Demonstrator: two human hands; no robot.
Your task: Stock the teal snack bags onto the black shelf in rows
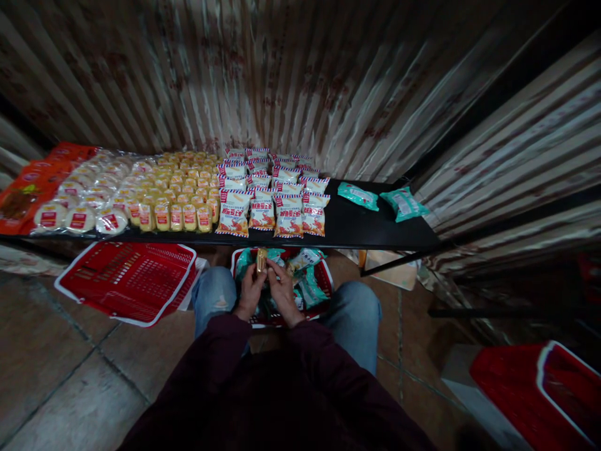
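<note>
Between my knees, a small gold-wrapped packet stands upright in my fingers. My left hand is closed around its lower left side. From the other side, my right hand is closed too, with its fingertips pinching the packet's right edge. What is printed on the packet is too small to make out. Below both hands sits a red basket with a white rim, holding several teal snack bags. My hands hide part of its contents.
A black shelf ahead bears orange bags, round white packaged cakes, yellow wrapped cakes, white-and-orange snack bags and two teal bags. Red baskets stand at left and lower right. Corrugated sheeting rises behind.
</note>
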